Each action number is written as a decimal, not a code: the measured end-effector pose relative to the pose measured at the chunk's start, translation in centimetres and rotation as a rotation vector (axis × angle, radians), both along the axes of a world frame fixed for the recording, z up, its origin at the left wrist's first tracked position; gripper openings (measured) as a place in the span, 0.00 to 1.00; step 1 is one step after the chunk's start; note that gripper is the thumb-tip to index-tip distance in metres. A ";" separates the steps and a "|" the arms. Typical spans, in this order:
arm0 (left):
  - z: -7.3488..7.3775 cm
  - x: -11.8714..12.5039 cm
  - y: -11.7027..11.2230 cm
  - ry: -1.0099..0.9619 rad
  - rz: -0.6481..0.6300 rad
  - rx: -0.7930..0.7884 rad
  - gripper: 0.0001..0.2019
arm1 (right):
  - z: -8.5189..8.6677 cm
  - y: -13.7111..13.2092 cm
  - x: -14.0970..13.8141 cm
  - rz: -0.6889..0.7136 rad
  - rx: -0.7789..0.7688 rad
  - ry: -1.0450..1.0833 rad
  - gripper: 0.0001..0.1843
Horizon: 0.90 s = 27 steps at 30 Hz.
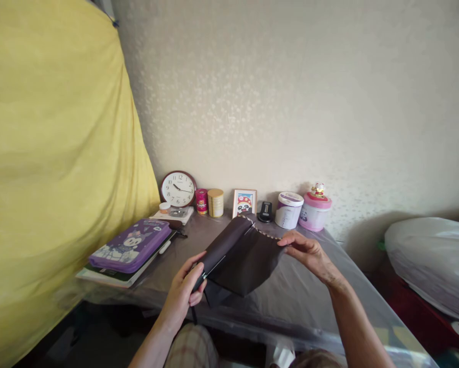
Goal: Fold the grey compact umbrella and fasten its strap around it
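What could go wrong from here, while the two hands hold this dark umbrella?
The right hand seems to pinch only the edge of the loose fabric, so it might slip free. The far end of the umbrella points toward the framed picture, so a push forward could knock it over.
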<state>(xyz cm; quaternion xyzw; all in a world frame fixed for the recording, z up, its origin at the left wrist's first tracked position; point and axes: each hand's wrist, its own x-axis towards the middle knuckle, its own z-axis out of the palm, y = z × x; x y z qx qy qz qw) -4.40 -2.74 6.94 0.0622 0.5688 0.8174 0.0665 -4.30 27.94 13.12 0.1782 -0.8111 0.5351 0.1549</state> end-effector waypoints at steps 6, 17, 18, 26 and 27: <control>-1.7 0.3 0.8 -0.014 -0.067 -0.061 0.27 | 0.8 -0.7 0.1 -0.134 -0.069 0.086 0.11; -2.0 1.1 2.0 -0.063 -0.095 -0.091 0.27 | -0.7 0.0 -0.4 0.092 0.059 -0.297 0.12; -2.0 0.9 1.9 -0.053 -0.092 -0.081 0.28 | -1.3 0.2 -0.7 0.119 0.123 -0.359 0.12; -0.4 -0.4 1.5 0.009 -0.027 -0.006 0.24 | -6.0 2.1 -3.0 -0.196 0.435 -0.489 0.10; 0.0 -0.4 1.4 0.012 -0.022 -0.002 0.23 | -6.2 2.2 -3.0 -0.190 0.367 -0.505 0.12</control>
